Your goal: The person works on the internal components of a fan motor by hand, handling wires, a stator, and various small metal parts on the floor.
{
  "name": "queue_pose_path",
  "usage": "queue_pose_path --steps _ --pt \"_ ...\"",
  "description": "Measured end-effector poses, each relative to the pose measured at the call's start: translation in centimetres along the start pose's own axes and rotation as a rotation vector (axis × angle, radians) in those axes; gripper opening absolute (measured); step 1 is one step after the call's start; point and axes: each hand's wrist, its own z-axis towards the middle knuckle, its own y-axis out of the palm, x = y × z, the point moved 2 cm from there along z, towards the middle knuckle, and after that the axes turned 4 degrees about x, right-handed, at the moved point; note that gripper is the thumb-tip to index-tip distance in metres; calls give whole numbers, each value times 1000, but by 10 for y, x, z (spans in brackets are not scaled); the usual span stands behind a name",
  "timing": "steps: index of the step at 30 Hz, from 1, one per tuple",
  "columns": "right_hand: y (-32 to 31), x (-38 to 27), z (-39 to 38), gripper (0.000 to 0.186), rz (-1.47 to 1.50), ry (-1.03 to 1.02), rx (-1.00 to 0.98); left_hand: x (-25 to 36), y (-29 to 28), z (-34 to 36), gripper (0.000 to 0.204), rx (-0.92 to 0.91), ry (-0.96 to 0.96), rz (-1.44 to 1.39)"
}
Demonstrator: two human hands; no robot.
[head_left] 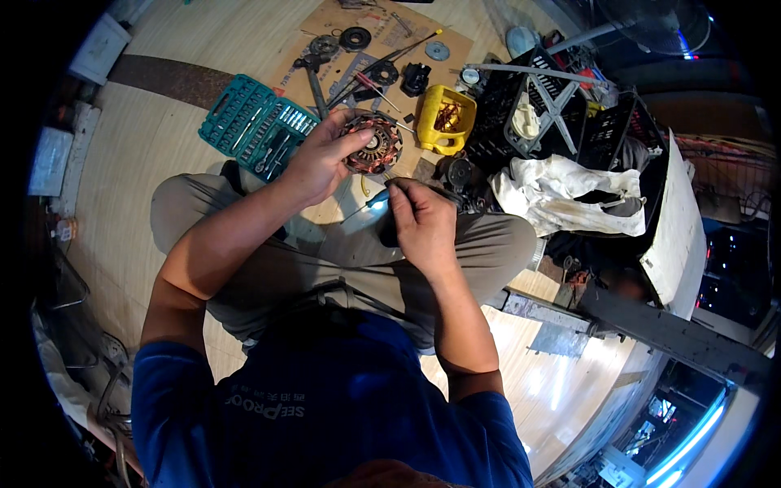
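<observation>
My left hand [327, 156] is closed on a round motor stator [379, 148] wound with copper wire, thumb over its face and fingers hidden behind. The stator is held up above the floor, its ring of slots and windings facing me. Lower and to the right, my right hand [425, 218] pinches the blue handle of a thin screwdriver [377, 198]. Its slim shaft points down and left, apart from the stator. Both hands are over my crossed legs.
An open green socket set [259, 126] lies at the left. Beyond my hands, a cardboard sheet [317, 24] bears a hammer [314, 80], black round parts and long tools. A yellow cut container [447, 120] holds copper scraps. Black crates [488, 110] and white cloth [561, 191] crowd the right.
</observation>
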Motion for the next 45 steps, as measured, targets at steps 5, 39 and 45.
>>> queue_pose_path --steps 5,39,45 --pt "1 2 -2 13 -88 -51 -3 -5 -11 6 32 -10 5 -29" --pt "-46 48 51 39 295 95 -590 -2 -13 10 45 -114 -31 117" --pt "-7 62 85 33 397 219 -666 -9 -17 13 38 -114 -67 133"
